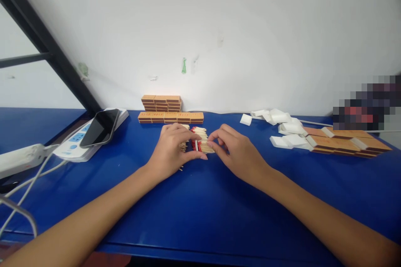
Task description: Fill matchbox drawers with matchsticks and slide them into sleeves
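Note:
Red-tipped matches (200, 132) lie in a pile at the middle of the blue table, between my two hands. My left hand (172, 146) reaches over the pile from the left. Its index finger and thumb curve around a bunch of matches with a narrow white strip (196, 145) among them; I cannot tell whether the strip is part of a box tray. My right hand (236, 147) comes from the right, thumb and index finger pinched at the pale ends of the matches. More matches are partly hidden under my left hand.
Closed matchboxes (171, 117) stand in a row and a stack by the wall. On the right lie white empty trays (293, 128) and stacked matchbox sleeves (336, 144). A phone (99, 128) rests on a power strip (73, 146) at left, with cables (34, 175) nearby.

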Available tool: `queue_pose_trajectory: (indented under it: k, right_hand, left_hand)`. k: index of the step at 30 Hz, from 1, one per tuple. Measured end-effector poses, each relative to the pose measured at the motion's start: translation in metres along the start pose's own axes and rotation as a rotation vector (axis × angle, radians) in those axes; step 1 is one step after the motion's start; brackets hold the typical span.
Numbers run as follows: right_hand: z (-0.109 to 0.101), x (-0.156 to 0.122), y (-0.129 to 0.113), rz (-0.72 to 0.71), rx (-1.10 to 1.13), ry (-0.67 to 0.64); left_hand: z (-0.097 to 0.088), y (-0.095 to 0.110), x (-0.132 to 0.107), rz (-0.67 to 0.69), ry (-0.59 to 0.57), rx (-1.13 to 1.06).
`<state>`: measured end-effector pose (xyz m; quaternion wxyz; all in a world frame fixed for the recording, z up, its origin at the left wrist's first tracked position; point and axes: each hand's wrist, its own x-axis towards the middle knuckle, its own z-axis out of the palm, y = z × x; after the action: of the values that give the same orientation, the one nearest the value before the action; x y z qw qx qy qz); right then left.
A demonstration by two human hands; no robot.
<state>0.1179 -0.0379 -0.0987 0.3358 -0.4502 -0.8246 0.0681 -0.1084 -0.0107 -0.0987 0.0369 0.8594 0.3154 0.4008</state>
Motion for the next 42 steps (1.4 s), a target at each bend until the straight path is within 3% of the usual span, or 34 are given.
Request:
queue_pose_trajectory:
  k: [9,17,35,38,42]
  right_hand:
    - [-0.006,0.0,-0.002,-0.013,0.059,0.077]
    - [0.007,-0.006,0.001,-0.127,0.024,-0.211]
    - [0.009,-0.006,-0.002,-0.071,-0.031,-0.325]
    - [-0.001,-0.005,-0.002,-0.081,-0.042,-0.305]
    - [-0.015,0.0,0.003,-0.059,-0.066,-0.161]
  left_hand:
    - [-0.004,-0.007,0.001,-0.066,0.035,0.031]
    - [-0.008,-0.014,0.002,-0.152,0.084,0.056]
    - [-0.008,-0.013,0.001,-0.118,0.066,0.07]
    - [-0.009,-0.016,0.001,-0.131,0.049,0.066]
    - [-0.009,-0.015,0.001,-0.15,0.036,0.046]
